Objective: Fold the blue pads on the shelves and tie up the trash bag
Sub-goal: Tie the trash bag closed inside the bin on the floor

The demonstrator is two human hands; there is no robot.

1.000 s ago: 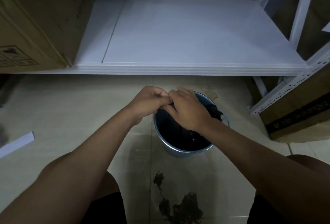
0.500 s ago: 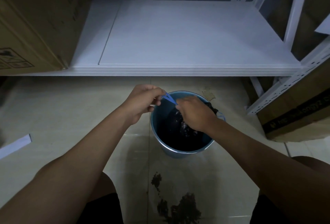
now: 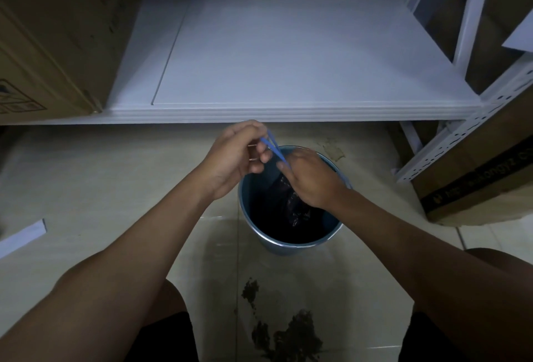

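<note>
Centre of the frame: left hand (image 3: pixel 235 157), fingers curled, pinching the upper end of a blue drawstring (image 3: pixel 274 148). Just to its right and slightly lower, right hand (image 3: pixel 310 178), fingers curled down around the gathered neck of the black trash bag (image 3: pixel 291 203), gripping it where the drawstring meets it. Drawstring taut, slanting from the left hand's fingertips down to the right hand's knuckles, two thin strands side by side. Trash bag inside a blue bucket (image 3: pixel 288 243) with a pale metal rim, standing on the tiled floor (image 3: pixel 86 188) just right of centre; bag dark and crinkled, sunk below the rim, most of the interior too dark to read. Both forearms reaching in from the lower corners of the frame.

Upper half of the frame: white shelf (image 3: pixel 288 59), flat board with a stepped front edge, a seam down its left part. Upper left: cardboard box (image 3: pixel 52 38) resting on the shelf's left end. Right edge: slotted white upright (image 3: pixel 467 131) of the shelf frame, second cardboard box (image 3: pixel 478 177) with a black printed band beside it on the floor. Lower centre: dark crumbly stain (image 3: pixel 288 335) on the tiles. Left edge: white strip (image 3: pixel 23 235) lying flat on the floor.
</note>
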